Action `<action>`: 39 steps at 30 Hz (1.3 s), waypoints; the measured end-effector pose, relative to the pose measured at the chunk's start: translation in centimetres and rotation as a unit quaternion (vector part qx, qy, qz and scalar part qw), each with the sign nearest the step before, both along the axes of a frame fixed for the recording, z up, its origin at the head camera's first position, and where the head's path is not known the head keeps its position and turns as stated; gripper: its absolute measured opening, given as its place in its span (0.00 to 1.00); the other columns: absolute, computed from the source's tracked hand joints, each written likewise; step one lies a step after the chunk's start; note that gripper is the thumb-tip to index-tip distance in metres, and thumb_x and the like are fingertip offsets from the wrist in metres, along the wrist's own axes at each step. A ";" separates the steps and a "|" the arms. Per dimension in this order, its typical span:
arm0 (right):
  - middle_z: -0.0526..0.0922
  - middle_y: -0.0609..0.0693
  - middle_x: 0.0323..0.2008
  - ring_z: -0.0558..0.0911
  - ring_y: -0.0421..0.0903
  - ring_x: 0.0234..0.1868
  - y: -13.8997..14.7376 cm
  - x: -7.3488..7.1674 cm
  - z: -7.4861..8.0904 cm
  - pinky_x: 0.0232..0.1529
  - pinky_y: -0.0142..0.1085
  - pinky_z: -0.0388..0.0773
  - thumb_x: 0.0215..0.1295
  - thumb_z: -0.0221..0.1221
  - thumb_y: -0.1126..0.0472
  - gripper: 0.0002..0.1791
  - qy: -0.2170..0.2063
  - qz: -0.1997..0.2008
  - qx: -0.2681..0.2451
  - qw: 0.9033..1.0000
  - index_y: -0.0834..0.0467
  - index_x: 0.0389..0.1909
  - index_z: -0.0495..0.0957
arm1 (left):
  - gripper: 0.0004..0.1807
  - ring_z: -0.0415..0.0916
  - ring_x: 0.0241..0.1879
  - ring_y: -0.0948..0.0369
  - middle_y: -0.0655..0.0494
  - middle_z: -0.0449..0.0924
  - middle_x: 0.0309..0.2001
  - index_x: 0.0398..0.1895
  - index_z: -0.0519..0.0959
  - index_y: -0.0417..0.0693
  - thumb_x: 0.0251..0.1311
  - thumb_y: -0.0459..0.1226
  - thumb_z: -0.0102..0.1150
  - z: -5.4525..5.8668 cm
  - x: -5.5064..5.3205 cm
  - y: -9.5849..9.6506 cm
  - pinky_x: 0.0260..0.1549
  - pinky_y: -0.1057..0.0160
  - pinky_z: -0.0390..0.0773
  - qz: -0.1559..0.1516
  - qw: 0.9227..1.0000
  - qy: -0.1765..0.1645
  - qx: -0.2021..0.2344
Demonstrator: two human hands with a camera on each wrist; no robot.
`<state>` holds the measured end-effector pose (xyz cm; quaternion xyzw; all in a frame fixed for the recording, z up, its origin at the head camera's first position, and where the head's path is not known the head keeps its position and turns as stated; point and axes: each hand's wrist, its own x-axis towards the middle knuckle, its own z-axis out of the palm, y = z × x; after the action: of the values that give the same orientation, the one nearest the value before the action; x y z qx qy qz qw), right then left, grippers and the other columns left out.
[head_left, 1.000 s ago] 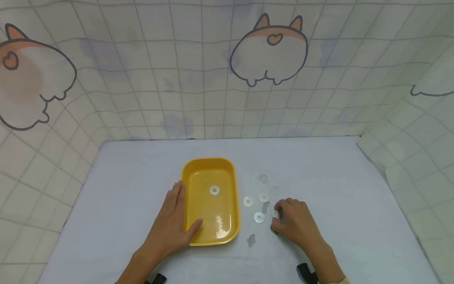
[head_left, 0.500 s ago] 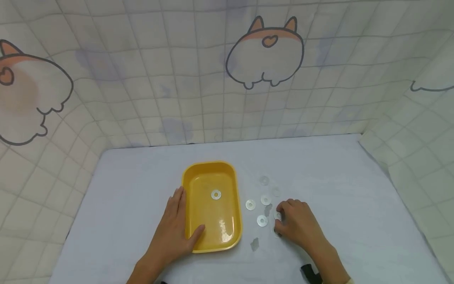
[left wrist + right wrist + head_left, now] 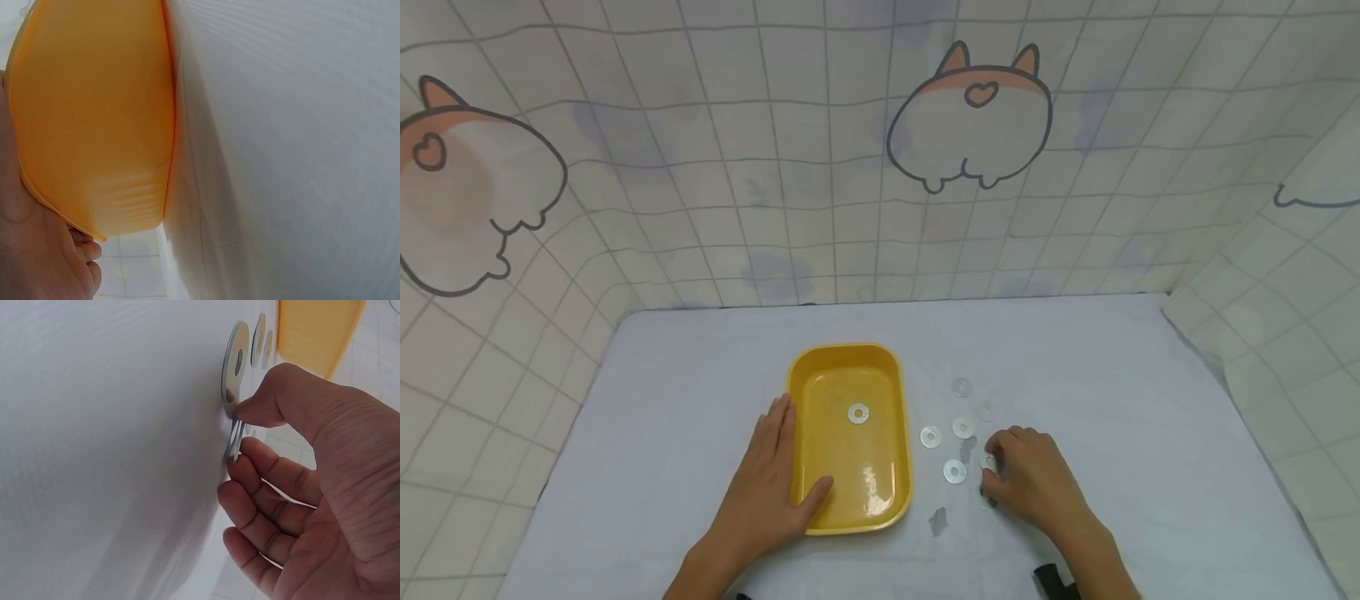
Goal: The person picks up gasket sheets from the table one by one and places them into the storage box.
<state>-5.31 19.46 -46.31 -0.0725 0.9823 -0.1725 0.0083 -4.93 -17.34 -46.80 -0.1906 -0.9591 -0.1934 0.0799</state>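
Pinching flat metal washer (image 3: 237, 439) btwn thumb + fingertips of R hand (image 3: 1032, 479), R of yellow plastic tray (image 3: 846, 454); can't tell if lifted off white tablecloth (image 3: 1120, 375). Resting L hand (image 3: 771, 479) on tray's L side: fingers straight along outer wall, thumb over rim nr near-L corner. Seeing tray washer (image 3: 852, 414) flat on tray floor, slightly beyond mid. Counting 5 loose on cloth btwn tray and R hand or just beyond: 3 bright washers (image 3: 962, 472), 2 paler washers (image 3: 967, 387) farther back. Also spotting thumb-side washer (image 3: 230, 356) just beside R thumb, mostly hidden in head view. Noting 2 grey patches (image 3: 938, 522) on cloth, corgi-print backdrop (image 3: 970, 125) behind.
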 end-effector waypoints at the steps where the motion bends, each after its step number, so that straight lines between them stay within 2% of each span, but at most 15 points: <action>1: 0.83 0.46 0.31 0.77 0.45 0.35 0.0 0.0 0.0 0.55 0.51 0.82 0.53 0.73 0.59 0.12 0.001 0.001 0.001 1.000 0.57 0.38 0.86 | 0.59 0.49 0.84 0.42 0.35 0.47 0.85 0.83 0.47 0.29 0.65 0.57 0.63 0.0 0.0 0.0 0.83 0.71 0.23 0.000 1.000 0.002 -0.002; 11: 0.84 0.45 0.30 0.77 0.43 0.34 0.2 -0.1 0.0 0.50 0.49 0.83 0.51 0.73 0.59 0.11 0.025 0.016 -0.003 1.000 0.57 0.36 0.87 | 0.57 0.51 0.84 0.42 0.35 0.49 0.84 0.82 0.49 0.28 0.65 0.56 0.63 -0.1 0.0 -0.1 0.84 0.69 0.26 -0.002 1.000 0.021 0.003; 22: 0.88 0.45 0.34 0.84 0.43 0.38 0.2 -0.6 0.2 0.51 0.48 0.85 0.54 0.73 0.59 0.11 0.035 0.030 -0.030 0.998 0.54 0.39 0.88 | 0.58 0.49 0.85 0.43 0.35 0.47 0.85 0.83 0.47 0.29 0.66 0.56 0.64 0.0 0.0 0.0 0.83 0.72 0.23 0.000 1.000 -0.004 0.006; 30: 0.88 0.43 0.35 0.82 0.39 0.39 -0.7 -1.3 0.9 0.48 0.44 0.85 0.53 0.73 0.58 0.13 0.029 0.036 -0.053 0.998 0.52 0.41 0.88 | 0.58 0.48 0.85 0.44 0.37 0.46 0.86 0.84 0.47 0.30 0.66 0.57 0.63 0.1 0.1 -0.1 0.83 0.72 0.23 0.003 1.000 -0.006 0.002; 39: 0.88 0.43 0.36 0.83 0.42 0.40 -1.5 -1.8 1.6 0.47 0.42 0.85 0.54 0.74 0.58 0.13 0.024 0.051 -0.066 0.996 0.51 0.42 0.88 | 0.58 0.47 0.86 0.45 0.38 0.45 0.86 0.84 0.46 0.30 0.66 0.57 0.62 0.3 0.2 0.0 0.83 0.72 0.23 0.006 1.000 -0.016 -0.001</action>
<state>-7.14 17.95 -44.67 -0.1265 0.9637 -0.2350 -0.0112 -4.78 -17.32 -46.54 -0.1822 -0.9616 -0.1946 0.0655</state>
